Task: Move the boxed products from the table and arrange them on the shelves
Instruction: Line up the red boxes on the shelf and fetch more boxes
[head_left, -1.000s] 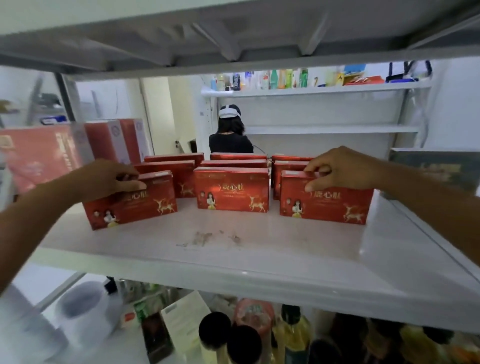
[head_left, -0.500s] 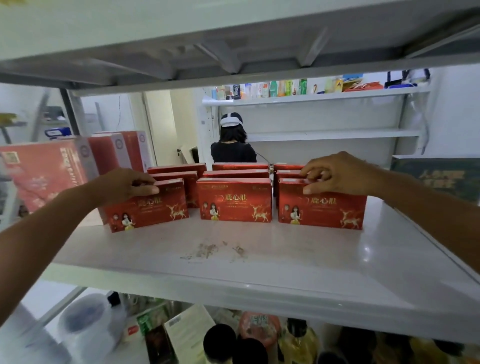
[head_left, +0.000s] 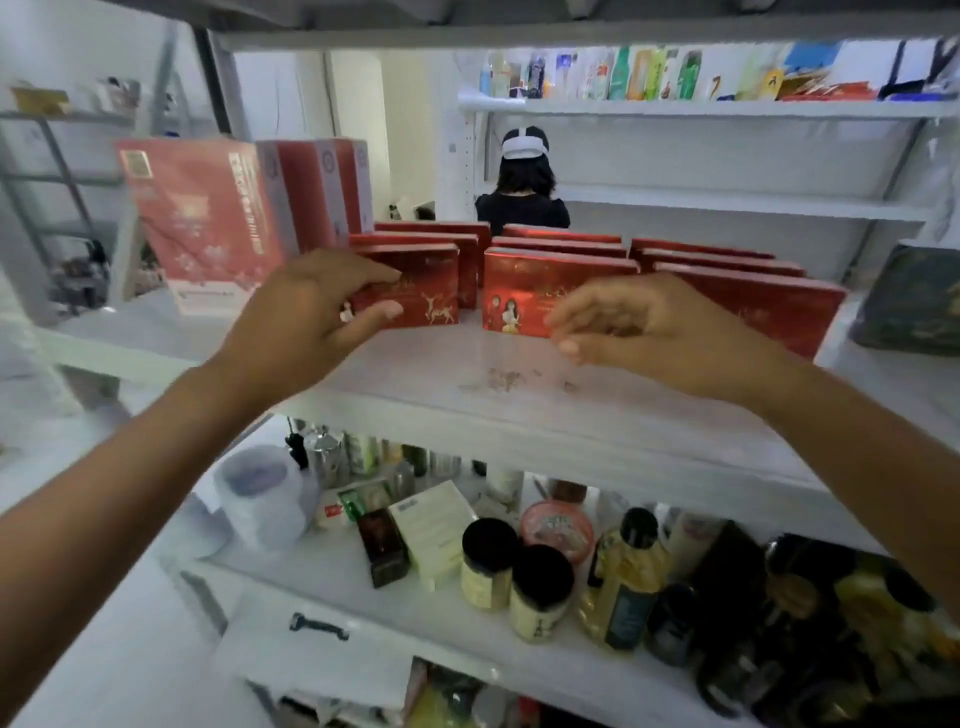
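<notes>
Left of centre in the frame, the left hand (head_left: 311, 317) holds the left end of the left front box (head_left: 421, 291), forefinger along its top edge and thumb across its lower face. The blur leaves the firmness of the grip uncertain. Just right of centre, the right hand (head_left: 649, 327) hangs with its fingers loosely curled round nothing. It is in front of the middle front box (head_left: 524, 291) and covers part of the right front box (head_left: 769, 306), touching neither as far as I can tell.

All these cartons stand on the shelf (head_left: 467, 410) beyond the hands, toward the upper middle of the frame. Their long axes run left to right, parallel to the shelf's front edge. The left hand is the one on a box. The right is nearer the other two columns. Any squaring of the left box looks like the left hand's job, a small push or turn along that axis.

I count nine red boxes of this kind, in three columns of three, front to back. The table is out of view, so I cannot say how many remain there.

In the upper left stand at least three taller red cartons (head_left: 202, 223). At the right edge lies one dark green box (head_left: 914, 301). Behind the shelving, a person (head_left: 522, 208) faces away. On the lower shelf, at the bottom of the frame, are two dark-lidded jars (head_left: 540, 597), an oil bottle (head_left: 623, 587) and other blurred goods.
</notes>
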